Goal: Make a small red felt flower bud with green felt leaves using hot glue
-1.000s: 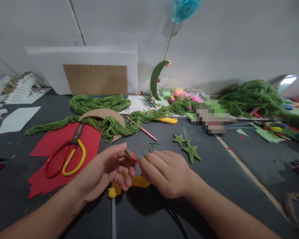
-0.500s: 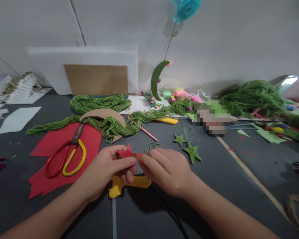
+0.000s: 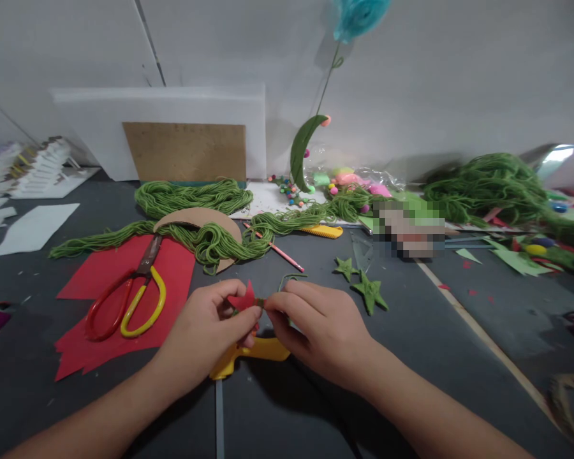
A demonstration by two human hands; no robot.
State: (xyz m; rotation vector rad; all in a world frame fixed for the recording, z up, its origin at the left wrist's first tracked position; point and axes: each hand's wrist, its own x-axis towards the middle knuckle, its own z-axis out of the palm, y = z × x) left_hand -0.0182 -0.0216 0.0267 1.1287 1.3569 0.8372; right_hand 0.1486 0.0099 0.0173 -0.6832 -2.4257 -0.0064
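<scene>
My left hand [image 3: 205, 335] pinches a small red paper star [image 3: 243, 299] between thumb and fingers, just above the dark table. My right hand [image 3: 320, 331] meets it from the right, its fingertips pinched on a thin green yarn strand [image 3: 287, 279] that loops up behind the hand. A yellow glue gun [image 3: 249, 354] lies on the table directly beneath both hands, partly hidden by them.
Red-and-yellow scissors [image 3: 130, 297] rest on a red paper sheet [image 3: 105, 287] to the left. Green yarn skeins [image 3: 205, 239] and a cardboard crescent lie behind. Two green stars [image 3: 363, 287], a pink pencil [image 3: 273, 248] and a yellow comb [image 3: 321, 231] sit to the right.
The red star has turned so its flat face shows. Both hands have dropped slightly toward the glue gun, still pinched together.
</scene>
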